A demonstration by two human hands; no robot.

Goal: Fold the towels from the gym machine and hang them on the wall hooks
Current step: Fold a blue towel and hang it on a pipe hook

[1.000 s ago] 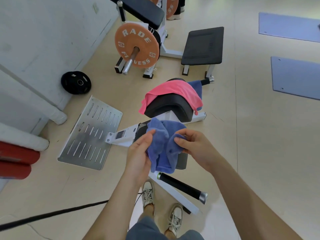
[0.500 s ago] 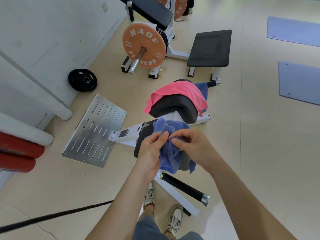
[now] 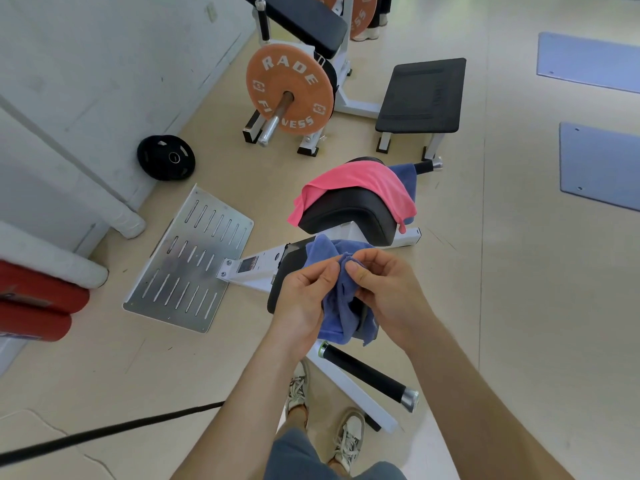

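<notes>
A bunched blue towel (image 3: 337,306) hangs between my two hands above the gym machine (image 3: 346,216). My left hand (image 3: 304,299) pinches its upper edge with thumb and fingers. My right hand (image 3: 388,292) pinches the same edge just beside it, fingertips almost touching. A pink towel (image 3: 360,181) lies draped over the machine's black padded seat. Behind it a second blue towel (image 3: 408,178) hangs by the far handle. No wall hooks are in view.
A perforated metal footplate (image 3: 190,261) lies on the floor to the left. A black handle bar (image 3: 367,372) juts out below my hands. An orange weight plate (image 3: 291,88), a black bench (image 3: 422,95), a black plate (image 3: 166,157) and blue mats (image 3: 599,164) lie beyond. My feet (image 3: 325,424) stand below.
My hands have drawn closer together on the blue towel, gathering its top edge. The towel now hangs more bunched and narrower than a second ago.
</notes>
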